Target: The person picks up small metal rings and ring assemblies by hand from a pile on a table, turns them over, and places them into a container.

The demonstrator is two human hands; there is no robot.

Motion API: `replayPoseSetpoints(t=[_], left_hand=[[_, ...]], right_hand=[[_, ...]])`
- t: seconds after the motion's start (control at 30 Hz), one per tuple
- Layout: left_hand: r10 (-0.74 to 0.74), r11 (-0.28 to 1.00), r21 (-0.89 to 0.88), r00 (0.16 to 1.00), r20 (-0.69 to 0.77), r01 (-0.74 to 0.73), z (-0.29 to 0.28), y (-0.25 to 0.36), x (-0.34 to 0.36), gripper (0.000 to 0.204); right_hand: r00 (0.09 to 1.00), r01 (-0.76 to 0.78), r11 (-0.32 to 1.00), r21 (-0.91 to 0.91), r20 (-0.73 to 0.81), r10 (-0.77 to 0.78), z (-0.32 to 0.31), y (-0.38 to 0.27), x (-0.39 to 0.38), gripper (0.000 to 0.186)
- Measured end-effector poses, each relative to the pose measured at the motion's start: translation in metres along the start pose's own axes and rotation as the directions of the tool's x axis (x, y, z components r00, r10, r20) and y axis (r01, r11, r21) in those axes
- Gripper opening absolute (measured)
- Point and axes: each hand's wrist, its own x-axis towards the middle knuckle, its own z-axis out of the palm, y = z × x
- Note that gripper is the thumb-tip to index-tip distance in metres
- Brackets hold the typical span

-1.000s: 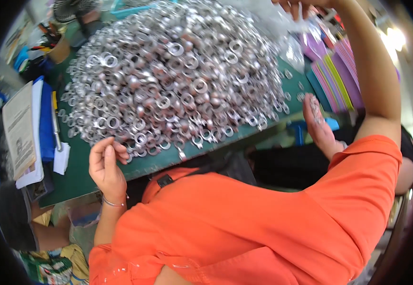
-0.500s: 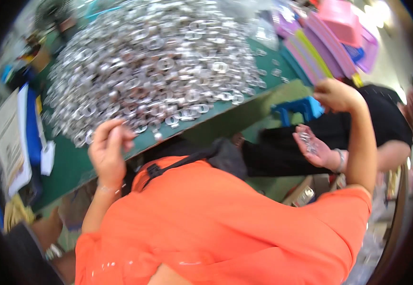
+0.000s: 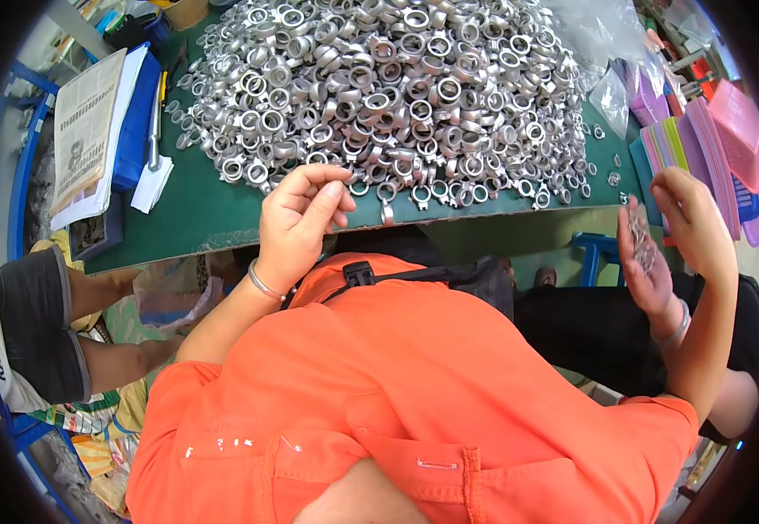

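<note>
My left hand (image 3: 299, 217) is raised at the table's front edge, before a heap of silvery metal rings (image 3: 379, 87) with small side lugs. Its thumb and fingers are curled together; anything between the tips is too small or hidden to make out. One ring (image 3: 386, 214) stands at the edge beside it. At the right, my right hand (image 3: 693, 218) has bent fingers, its tips partly hidden, close by a co-worker's open hand (image 3: 654, 284). Small metal pieces (image 3: 641, 244) lie in that palm. Whether my right fingers hold one cannot be seen.
The green tabletop (image 3: 196, 214) carries the heap, with loose rings along its front edge. Papers (image 3: 91, 131) and a blue tray (image 3: 135, 131) lie left. Stacked plastic baskets (image 3: 711, 148) and clear bags (image 3: 602, 44) stand right. A blue stool (image 3: 597, 253) is below. Another person's legs (image 3: 117, 349) show left.
The view has swung rightward and sharpened, so the heap sits farther right. My right hand has come down beside the co-worker's palm. My left hand stays raised near the heap, fingers curled.
</note>
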Motion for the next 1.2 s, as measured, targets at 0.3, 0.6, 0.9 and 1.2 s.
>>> replayPoseSetpoints(t=[0.3,0.6,0.9,1.2], left_hand=[[-0.066,0.995,-0.068,0.994,0.081,0.072,0.016,-0.001,0.009,0.015],[-0.086,0.996,-0.016,0.986,0.142,0.089,0.021,-0.001,0.011,0.015],[-0.123,0.992,-0.017,0.985,0.123,0.126,0.021,0.000,0.015,0.013],[-0.144,0.989,-0.003,0.982,0.122,0.145,0.023,-0.003,0.018,0.013]], right_hand=[[0.991,0.030,0.943,-0.332,-0.113,-0.071,0.017,-0.027,-0.004,0.041],[0.963,-0.193,0.966,0.174,-0.156,0.220,0.044,-0.060,0.009,0.033],[0.909,-0.184,0.897,0.401,-0.279,0.311,0.058,-0.034,0.017,0.019],[0.892,0.128,-0.572,0.810,0.158,0.424,0.040,-0.025,0.018,0.017]])
